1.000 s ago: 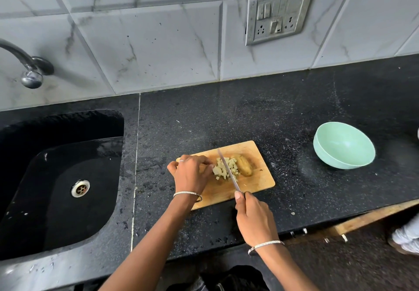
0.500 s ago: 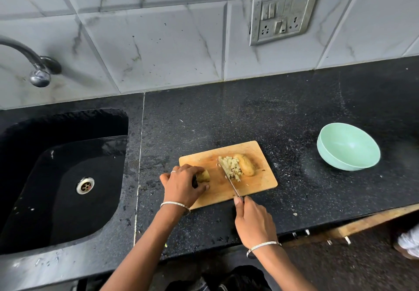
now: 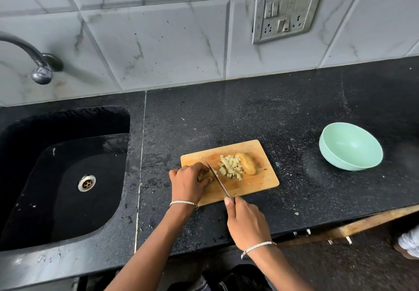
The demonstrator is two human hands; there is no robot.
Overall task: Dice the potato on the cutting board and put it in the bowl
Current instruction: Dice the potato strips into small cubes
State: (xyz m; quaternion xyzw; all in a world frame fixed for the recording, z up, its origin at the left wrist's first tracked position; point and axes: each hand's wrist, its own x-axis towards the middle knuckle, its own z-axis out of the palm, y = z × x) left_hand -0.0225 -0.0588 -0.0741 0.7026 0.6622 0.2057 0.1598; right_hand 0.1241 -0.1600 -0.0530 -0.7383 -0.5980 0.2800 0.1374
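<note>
Black counter [image 3: 249, 114]; potato piece [image 3: 205, 176] half-hidden under left hand [image 3: 188, 183]

No text, label, brand or number can be read anywhere. The switch plate [image 3: 286, 12], far and to the right, carries switches and sockets, with any marking too small to tell.

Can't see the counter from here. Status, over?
Left hand holds yellow potato piece on wooden cutting board. Right hand grips steel knife, blade against it. Mint-green bowl empty. Path clear.
</note>
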